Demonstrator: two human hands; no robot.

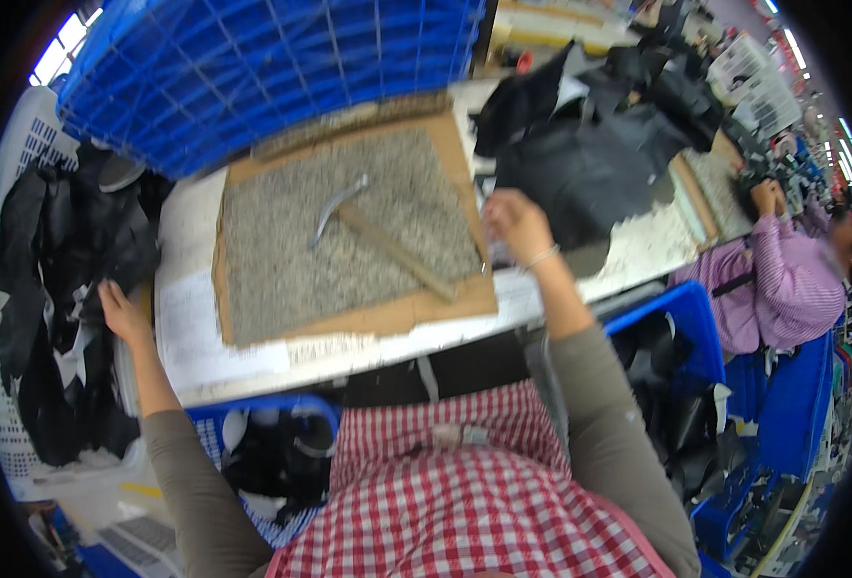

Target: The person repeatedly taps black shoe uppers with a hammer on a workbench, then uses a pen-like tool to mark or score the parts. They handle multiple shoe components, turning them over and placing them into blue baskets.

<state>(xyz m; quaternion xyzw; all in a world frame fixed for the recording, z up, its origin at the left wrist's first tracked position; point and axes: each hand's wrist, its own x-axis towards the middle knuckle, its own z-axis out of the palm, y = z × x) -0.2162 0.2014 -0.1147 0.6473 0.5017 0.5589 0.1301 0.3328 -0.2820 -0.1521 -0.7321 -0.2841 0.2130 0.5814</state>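
Observation:
My left hand [123, 312] reaches to the side of a white basket [23, 217] filled with black sheet scraps [55, 260]. Its fingers are stretched out against the scraps. My right hand [520, 229] is over the right part of the table with its fingers curled in; whatever they may hold is hidden. Just beyond it lies a pile of black, leather-like sheets [585, 159]. Between my hands a hammer [397, 250] with a wooden handle and curved metal head rests on a speckled grey slab [281, 279], untouched by either hand.
Brown cardboard [474, 301] sits under the slab on the white table [190, 217]. A blue crate [281, 72] stands at the back. Blue bins with black scraps [691, 318] flank my apron below the table edge. A co-worker in pink [782, 279] sits at right.

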